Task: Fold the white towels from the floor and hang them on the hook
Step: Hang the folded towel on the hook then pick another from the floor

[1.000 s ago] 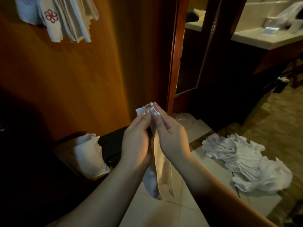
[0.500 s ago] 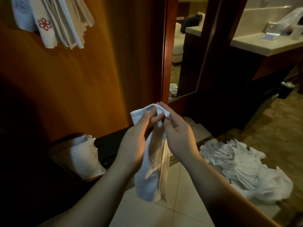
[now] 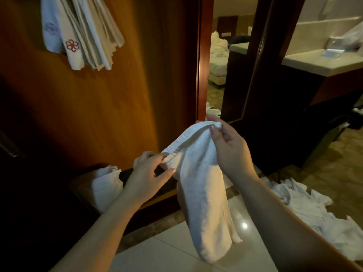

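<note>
A long, narrow folded white terry towel (image 3: 204, 185) hangs in front of the orange-brown wooden door (image 3: 117, 107), held up at its top edge by both hands. The right hand (image 3: 231, 152) pinches the upper corner between thumb and curled fingers, right beside the door's reddish frame edge. The left hand (image 3: 149, 173) is lower and further toward the door, its fingers curled round the towel's ribbed hem, with the thumb stretched toward the cloth. The rest of the towel hangs down over the pale glossy tiled floor (image 3: 167, 252).

High on the door, a bunch of folded white towels (image 3: 82, 34) hangs, one bearing a red flower emblem; what they hang from lies above the picture's edge. At the door's foot sits a crumpled white cloth bundle (image 3: 106, 185). Away from the door, to the right, a heap of loose white towels (image 3: 314, 213) lies on the floor.
</note>
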The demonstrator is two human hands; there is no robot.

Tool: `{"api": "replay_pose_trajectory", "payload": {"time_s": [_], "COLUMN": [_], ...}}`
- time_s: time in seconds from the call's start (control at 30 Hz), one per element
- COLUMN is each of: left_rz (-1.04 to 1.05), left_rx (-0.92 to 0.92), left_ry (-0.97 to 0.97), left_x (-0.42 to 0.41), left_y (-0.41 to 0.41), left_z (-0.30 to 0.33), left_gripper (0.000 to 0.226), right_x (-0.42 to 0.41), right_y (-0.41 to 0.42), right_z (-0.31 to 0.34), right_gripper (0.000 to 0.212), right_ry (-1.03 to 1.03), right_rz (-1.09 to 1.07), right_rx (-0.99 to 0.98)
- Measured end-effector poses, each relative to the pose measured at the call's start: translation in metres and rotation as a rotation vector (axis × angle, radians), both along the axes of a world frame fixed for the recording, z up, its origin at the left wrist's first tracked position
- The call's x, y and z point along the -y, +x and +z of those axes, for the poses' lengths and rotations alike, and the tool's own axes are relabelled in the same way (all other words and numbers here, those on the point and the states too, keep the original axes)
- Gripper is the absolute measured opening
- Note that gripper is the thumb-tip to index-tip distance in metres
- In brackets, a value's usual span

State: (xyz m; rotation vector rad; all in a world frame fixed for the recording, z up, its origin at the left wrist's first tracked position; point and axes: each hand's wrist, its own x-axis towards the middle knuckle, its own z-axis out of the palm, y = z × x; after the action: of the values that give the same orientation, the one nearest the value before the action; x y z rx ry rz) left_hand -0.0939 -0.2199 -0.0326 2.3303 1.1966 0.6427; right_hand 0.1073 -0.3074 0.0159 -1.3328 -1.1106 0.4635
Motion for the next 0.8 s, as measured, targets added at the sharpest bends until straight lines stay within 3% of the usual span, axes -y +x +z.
{"api": "replay_pose_trajectory", "payload": {"time_s": [0.07, 0.23, 0.37, 0.47, 0.53, 0.67, 0.8], "left_rz": [0.006, -0.075, 0.011, 0.044, 0.061, 0.078, 0.068], "left_rx": [-0.029, -0.128, 0.075, 0.075, -0.006, -0.376, -0.465], "left_ry": [0.082, 0.367, 0.235, 0.173, 0.189, 0.406, 0.502], "left_x": [-0.005, -0.019, -0.028, -0.038, -0.043, -0.046, -0.057], "left_y": [-0.005, -0.012, -0.015, -0.012, -0.011, -0.010, -0.013], "left_z": [0.003, 0.020, 0.050, 0.077, 0.089, 0.103, 0.121], "left_gripper": [0.018, 0.022, 0.026, 0.054, 0.057, 0.030, 0.023], "right_x": [0.002, 0.007, 0.014, 0.015, 0.012, 0.005, -0.005], "right_y": [0.009, 0.024, 0.035, 0.038, 0.039, 0.039, 0.039], "right_z": [0.006, 0.017, 0.023, 0.028, 0.030, 0.035, 0.039], "right_gripper": [0.026, 0.023, 0.023, 0.023, 0.026, 0.020, 0.024], "right_ry": [0.012, 0.028, -0.069, -0.122, -0.128, -0.154, -0.137], "right_rz": [-0.029, -0.100, -0.164, -0.152, -0.144, -0.113, -0.135], "right_rx": [0.003, 0.057, 0.227, 0.381, 0.432, 0.469, 0.481]}}
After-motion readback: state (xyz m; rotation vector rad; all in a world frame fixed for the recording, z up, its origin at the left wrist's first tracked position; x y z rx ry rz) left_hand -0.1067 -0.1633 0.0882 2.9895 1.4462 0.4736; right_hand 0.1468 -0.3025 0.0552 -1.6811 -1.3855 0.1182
